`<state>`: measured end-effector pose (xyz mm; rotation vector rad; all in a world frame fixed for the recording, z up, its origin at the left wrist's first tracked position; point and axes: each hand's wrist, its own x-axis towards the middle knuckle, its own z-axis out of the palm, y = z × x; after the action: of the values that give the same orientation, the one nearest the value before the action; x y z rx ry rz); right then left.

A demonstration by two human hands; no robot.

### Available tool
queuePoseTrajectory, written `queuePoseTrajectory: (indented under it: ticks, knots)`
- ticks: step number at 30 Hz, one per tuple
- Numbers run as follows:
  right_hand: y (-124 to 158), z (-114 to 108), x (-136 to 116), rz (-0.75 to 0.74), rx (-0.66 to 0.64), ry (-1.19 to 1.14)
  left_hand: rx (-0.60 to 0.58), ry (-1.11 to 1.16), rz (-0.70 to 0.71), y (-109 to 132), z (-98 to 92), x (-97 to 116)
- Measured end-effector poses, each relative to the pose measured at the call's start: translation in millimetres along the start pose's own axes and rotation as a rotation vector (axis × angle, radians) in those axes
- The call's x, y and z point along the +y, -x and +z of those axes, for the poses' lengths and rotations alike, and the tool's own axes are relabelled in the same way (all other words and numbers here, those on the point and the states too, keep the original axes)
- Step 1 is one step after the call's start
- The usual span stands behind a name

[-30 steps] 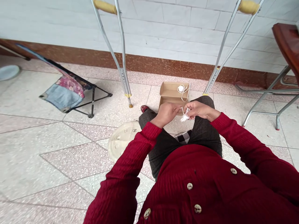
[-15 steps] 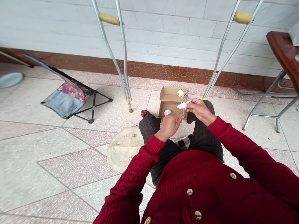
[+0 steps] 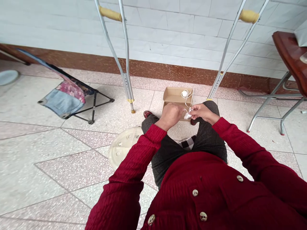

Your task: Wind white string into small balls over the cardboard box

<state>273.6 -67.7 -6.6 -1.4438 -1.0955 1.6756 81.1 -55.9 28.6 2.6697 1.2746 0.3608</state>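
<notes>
**Item 1:** small white bundle (image 3: 188,114), cloth or tissue, cannot tell which. It sits between the 2 hands, above the front edge of an open cardboard box (image 3: 176,93). It looks very light and soft, likely to crush or slip, so a fingertip pinch at its gathered part seems the best hold.

**Item 2:** thin white cord (image 3: 187,106), apparently running from the bundle into the box, towards 1 white ball (image 3: 184,93) at the box's far side.

**Right hand** (image 3: 203,112): narrow pinch, fingertips closed on the bundle.

**Left hand** (image 3: 170,116): fingers curled and reaching towards the bundle, just beside it. Contact is hidden, so whether it holds anything cannot be told.

**Nearby:** 2 aluminium crutches (image 3: 115,54) standing on either side of the box, 1 low folding chair (image 3: 62,102) and 1 round perforated lid (image 3: 123,143) on the terrazzo floor (image 3: 48,159).
</notes>
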Motion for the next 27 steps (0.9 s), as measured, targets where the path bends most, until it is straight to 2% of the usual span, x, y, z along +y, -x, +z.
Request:
queuePoseTrajectory:
  ticks: [4,7,12,17,20,22,27]
  knots:
    - [-20.6,7.4,5.9,-0.19,0.248,-0.097,-0.021,0.065,-0.056,-0.5,8.1,19.1]
    - [-21.4,11.5,3.9,-0.269,0.322,-0.237,-0.004,0.157,-0.132,9.3,22.6,24.2]
    - [-4.4,5.4,-7.5,-0.165,0.14,-0.424,0.011,0.382,-0.203,35.9,44.8,7.5]
    - [18.2,6.9,-15.1,-0.069,-0.107,-0.373,-0.019,0.502,-0.245,42.6,58.5,-12.0]
    - [27.3,10.7,-13.6,-0.04,-0.209,-0.266,-0.016,0.474,-0.211,28.6,50.6,-19.2]
    - [27.1,10.0,-10.8,-0.013,-0.214,-0.195,-0.026,0.413,-0.149,15.6,36.8,-21.9]
    - [3.4,0.4,-3.6,0.021,-0.065,-0.04,-0.028,0.07,0.021,-7.8,-0.3,-12.7]
